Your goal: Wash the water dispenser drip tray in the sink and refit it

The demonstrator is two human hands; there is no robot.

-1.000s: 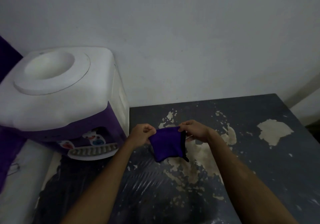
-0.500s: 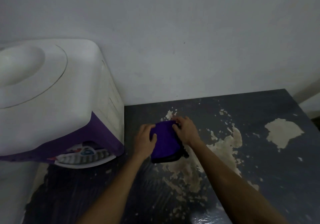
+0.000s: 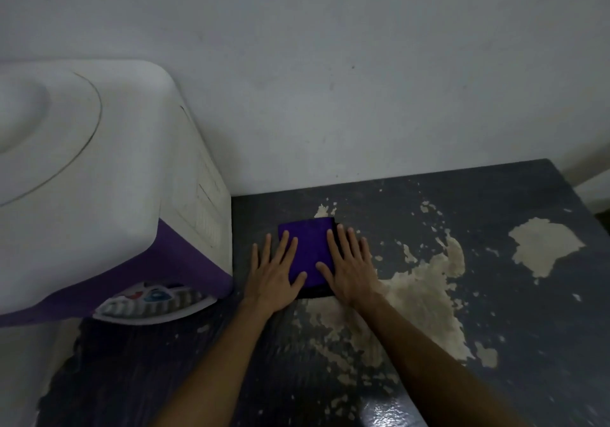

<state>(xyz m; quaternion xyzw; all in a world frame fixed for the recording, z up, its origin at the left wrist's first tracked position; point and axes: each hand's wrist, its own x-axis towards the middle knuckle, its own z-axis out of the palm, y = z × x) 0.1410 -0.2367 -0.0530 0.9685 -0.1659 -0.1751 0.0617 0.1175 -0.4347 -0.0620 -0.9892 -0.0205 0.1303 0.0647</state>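
A white and purple water dispenser (image 3: 99, 176) stands at the left on the dark table (image 3: 495, 344). Its white slotted drip tray (image 3: 155, 306) sits fitted under the taps at the front. A folded purple cloth (image 3: 308, 251) lies flat on the table just right of the dispenser. My left hand (image 3: 274, 275) rests flat on the cloth's left edge, fingers spread. On the right edge of the cloth my right hand (image 3: 350, 268) lies flat too, fingers apart. Neither hand grips anything.
The table's dark surface is worn, with pale peeled patches (image 3: 544, 248) at the middle and right. A plain white wall (image 3: 330, 80) runs behind. The table's right edge lies at the far right, near a pale strip.
The cloth went from held up between both hands to lying flat on the table. Both hands opened and now press on it. The view shifted closer to the dispenser.
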